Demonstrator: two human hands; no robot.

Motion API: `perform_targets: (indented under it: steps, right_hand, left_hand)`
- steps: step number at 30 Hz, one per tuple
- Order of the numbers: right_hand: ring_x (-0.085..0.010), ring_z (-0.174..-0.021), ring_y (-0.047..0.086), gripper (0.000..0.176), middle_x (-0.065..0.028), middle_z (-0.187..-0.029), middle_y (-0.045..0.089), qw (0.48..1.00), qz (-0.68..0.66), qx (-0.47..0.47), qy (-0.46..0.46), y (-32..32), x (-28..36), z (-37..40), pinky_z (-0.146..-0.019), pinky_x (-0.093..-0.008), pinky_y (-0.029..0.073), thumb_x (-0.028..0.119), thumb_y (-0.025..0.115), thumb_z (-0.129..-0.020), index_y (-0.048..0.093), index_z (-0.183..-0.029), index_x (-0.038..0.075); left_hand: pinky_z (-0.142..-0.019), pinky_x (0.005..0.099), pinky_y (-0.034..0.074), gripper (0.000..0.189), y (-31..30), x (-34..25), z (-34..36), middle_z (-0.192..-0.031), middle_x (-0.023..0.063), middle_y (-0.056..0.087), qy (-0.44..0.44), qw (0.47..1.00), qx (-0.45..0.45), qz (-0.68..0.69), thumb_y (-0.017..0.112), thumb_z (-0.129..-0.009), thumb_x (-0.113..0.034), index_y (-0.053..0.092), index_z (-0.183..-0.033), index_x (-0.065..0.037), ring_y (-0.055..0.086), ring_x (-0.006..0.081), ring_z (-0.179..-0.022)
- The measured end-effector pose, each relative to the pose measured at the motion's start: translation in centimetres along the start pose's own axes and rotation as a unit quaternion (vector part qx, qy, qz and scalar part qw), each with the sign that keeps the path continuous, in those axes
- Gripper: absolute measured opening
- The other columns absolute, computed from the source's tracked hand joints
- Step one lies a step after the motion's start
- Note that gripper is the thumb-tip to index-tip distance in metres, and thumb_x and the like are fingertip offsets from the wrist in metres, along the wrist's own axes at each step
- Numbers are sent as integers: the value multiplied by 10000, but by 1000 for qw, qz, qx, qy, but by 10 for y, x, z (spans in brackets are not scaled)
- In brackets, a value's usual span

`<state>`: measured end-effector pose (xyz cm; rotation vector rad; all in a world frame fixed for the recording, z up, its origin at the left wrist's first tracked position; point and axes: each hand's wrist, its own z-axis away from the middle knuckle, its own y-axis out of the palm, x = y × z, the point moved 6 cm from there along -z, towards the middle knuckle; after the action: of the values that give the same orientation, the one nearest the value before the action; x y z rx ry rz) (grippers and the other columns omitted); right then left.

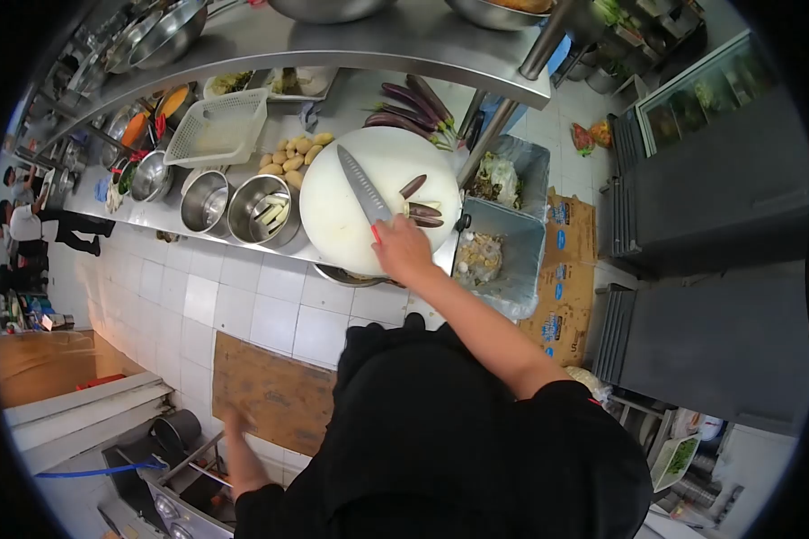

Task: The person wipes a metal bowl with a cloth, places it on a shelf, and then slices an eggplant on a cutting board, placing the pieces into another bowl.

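Observation:
My right hand (402, 249) is wrapped round the handle of a large knife (363, 185), whose blade lies over the round white cutting board (342, 220). Just right of the blade are pieces of eggplant (424, 212) with dark skin and pale cut sides. Away from the board, my left hand (235, 419) hangs low at my left side, blurred, its fingers not clear. Left of the board stands a steel pot (262, 211) with pale cut strips inside. Several whole eggplants (420, 103) lie behind the board.
Potatoes (291, 159), an empty steel pot (206, 201) and a white basket (217, 128) are on the steel counter. Two lined bins (492, 256) with scraps stand right of the board. A steel shelf (360, 49) crosses above. Other people (52, 225) are at far left.

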<state>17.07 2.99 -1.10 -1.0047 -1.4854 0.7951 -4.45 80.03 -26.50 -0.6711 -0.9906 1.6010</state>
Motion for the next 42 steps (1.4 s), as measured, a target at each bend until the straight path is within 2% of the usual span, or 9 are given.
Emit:
perform_targets:
  steps: [3, 9, 15, 21, 26, 32, 35, 39, 42]
  right_hand:
    - [-331, -836, 737, 131, -144, -911, 745, 968, -195, -97, 126, -74, -63, 13, -773, -439, 585, 200, 693, -945, 758, -1015, 111]
    - [-271, -814, 658, 344, -115, -846, 683, 844, -216, -467, 154, -172, -277, -77, -787, -402, 528, 335, 766, -949, 687, -1014, 7]
    - [-244, -894, 667, 311, -132, -969, 731, 847, -394, -334, 126, -136, -367, -163, -831, -396, 540, 247, 687, -999, 693, -1179, -7]
    - [-107, -766, 550, 221, -27, -849, 606, 903, -302, -305, 25, -257, -364, -66, -694, -269, 463, 221, 634, -1067, 637, -1065, 0]
    - [-124, -840, 588, 146, -40, -902, 642, 955, -264, -79, -106, -321, -271, -22, -779, -275, 484, 147, 611, -1073, 645, -1036, 10]
    - [-284, -1220, 638, 428, -177, -1328, 668, 899, -379, -210, -64, -297, -269, -61, -1060, -392, 478, 332, 513, -1128, 604, -1358, -19]
    - [-291, -1352, 559, 581, -194, -1492, 562, 790, -603, -85, 76, -237, -273, -73, -1149, -419, 430, 425, 469, -1137, 508, -1482, -41]
    - [-226, -1021, 669, 308, -140, -1137, 726, 854, -495, -161, 9, -234, -245, -59, -936, -412, 520, 224, 544, -1102, 628, -1277, -15]
    - [-209, -875, 662, 302, -141, -949, 703, 858, -477, -175, -77, -248, -220, -57, -801, -391, 525, 267, 528, -1110, 660, -1151, -2]
  left_hand:
    - [-913, 464, 573, 476, 110, -16, 90, -1093, 198, 780, -290, 815, -61, 498, 831, -817, -236, 752, -1259, -76, 747, 369, -1029]
    - [-896, 430, 580, 431, -4, -167, 113, -1080, 204, 778, -66, 951, -174, 247, 823, -861, -171, 715, -1230, 25, 763, 331, -966]
    - [-855, 300, 575, 319, -184, -430, 148, -1111, 48, 746, 108, 805, -162, 561, 708, -1001, -65, 693, -1319, -81, 694, 118, -1000]
    - [-931, 389, 532, 348, -318, -757, 274, -1157, 100, 697, 494, 684, -138, 518, 744, -911, -50, 720, -1254, -99, 683, 268, -1074]
    - [-814, 312, 549, 317, -358, -970, 227, -1064, 67, 722, 446, 540, -37, 712, 686, -1005, -75, 645, -1314, -14, 660, 115, -938]
    - [-906, 299, 527, 409, -383, -1032, 250, -1170, 69, 718, 367, 400, 75, 836, 772, -954, -224, 671, -1288, -10, 657, 126, -1054]
    - [-1008, 417, 484, 375, -390, -1003, 242, -1200, 171, 691, 422, 644, -302, 563, 715, -925, -196, 688, -1240, 6, 622, 313, -1172]
    - [-1126, 495, 412, 475, -390, -961, 251, -1412, 216, 571, 388, 713, -495, 311, 722, -873, -153, 641, -1318, -5, 518, 423, -1322]
    - [-1190, 485, 364, 611, -384, -939, 258, -1571, 172, 471, 470, 574, -247, 623, 694, -952, -149, 493, -1521, -51, 450, 369, -1445]
